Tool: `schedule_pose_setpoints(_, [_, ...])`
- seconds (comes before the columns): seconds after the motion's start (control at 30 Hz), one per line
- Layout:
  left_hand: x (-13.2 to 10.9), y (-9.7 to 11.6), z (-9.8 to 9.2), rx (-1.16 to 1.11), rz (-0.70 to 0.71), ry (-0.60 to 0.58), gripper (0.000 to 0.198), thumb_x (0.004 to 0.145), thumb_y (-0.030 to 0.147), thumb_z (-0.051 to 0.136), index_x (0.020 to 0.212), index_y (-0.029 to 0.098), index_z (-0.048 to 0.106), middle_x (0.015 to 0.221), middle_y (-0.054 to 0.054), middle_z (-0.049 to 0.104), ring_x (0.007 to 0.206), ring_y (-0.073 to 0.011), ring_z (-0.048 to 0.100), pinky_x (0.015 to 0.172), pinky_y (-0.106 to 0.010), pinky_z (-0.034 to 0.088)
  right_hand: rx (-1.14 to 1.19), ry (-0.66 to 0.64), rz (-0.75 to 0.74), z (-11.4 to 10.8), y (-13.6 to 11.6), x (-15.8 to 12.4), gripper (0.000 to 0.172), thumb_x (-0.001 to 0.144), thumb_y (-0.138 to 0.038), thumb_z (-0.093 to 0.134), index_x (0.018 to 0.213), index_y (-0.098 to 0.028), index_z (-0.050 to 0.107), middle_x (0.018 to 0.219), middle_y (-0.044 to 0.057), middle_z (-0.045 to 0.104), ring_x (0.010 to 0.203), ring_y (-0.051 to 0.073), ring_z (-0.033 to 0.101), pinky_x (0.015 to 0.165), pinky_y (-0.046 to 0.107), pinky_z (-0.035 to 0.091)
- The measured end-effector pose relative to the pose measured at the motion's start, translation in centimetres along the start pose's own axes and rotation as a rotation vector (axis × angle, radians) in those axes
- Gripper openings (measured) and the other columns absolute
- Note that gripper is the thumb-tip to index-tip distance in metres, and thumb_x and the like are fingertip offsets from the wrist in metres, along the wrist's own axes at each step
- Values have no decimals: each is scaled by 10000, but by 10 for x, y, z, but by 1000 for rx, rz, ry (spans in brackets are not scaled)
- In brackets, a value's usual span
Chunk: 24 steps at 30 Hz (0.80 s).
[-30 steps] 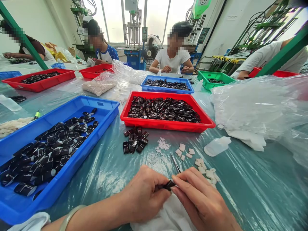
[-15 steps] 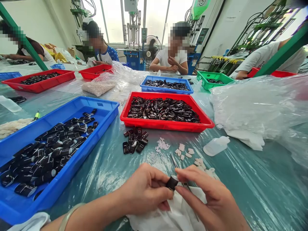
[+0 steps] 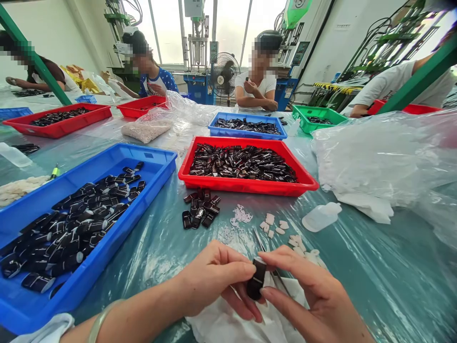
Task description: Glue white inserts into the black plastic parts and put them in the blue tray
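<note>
Between my two hands is a small glossy black casing point(image 3: 256, 280) with a pale line across it and a whitish top end. My left hand point(image 3: 223, 276) pinches it from the left, thumb on its face and fingers behind. The thumb and index finger of my right hand point(image 3: 307, 290) grip its right side at top and bottom. Under the hands lies a white cloth point(image 3: 228, 324). Metal tweezers point(image 3: 260, 241) rest on it, partly hidden by my right hand. A small pile of similar black casings point(image 3: 200, 208) sits just beyond.
A blue tray point(image 3: 143, 209) of black pieces stands left; a red tray point(image 3: 250, 186) is ahead. White pads point(image 3: 269, 219), lilac bits point(image 3: 241, 214) and a translucent bottle point(image 3: 321, 216) lie nearby. A large plastic bag point(image 3: 385, 162) is at right. Several co-workers sit across the table.
The black casing has been turned more upright, showing its long face. My left thumb has shifted up onto it. Across the table, two co-workers have moved their arms.
</note>
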<state>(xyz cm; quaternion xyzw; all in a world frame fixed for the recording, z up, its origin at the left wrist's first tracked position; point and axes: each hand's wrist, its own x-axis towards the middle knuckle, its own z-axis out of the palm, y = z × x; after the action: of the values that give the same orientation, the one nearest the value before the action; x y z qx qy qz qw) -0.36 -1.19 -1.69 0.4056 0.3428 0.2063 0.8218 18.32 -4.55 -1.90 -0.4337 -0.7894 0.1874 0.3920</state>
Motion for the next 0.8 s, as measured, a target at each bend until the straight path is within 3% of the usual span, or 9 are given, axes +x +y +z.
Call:
schedule_pose_setpoints(0.47, [1, 0, -3, 116, 78, -28, 334, 759, 397, 582, 724, 83, 688, 729, -92, 667, 550, -92, 564, 458, -159, 445, -124, -43, -1, 9, -5, -2, 474, 654, -150, 680, 1086, -210, 495, 911, 22, 641, 773, 159, 643, 632, 235, 547])
schedule_pose_setpoints(0.8, [6, -7, -7, 192, 62, -6, 398, 699, 486, 600, 677, 94, 667, 563, -13, 557, 474, -77, 480, 461, -185, 385, -222, 38, -205, 14, -1, 3, 215, 753, -185, 618, 946, -191, 525, 713, 20, 609, 620, 157, 608, 542, 260, 519])
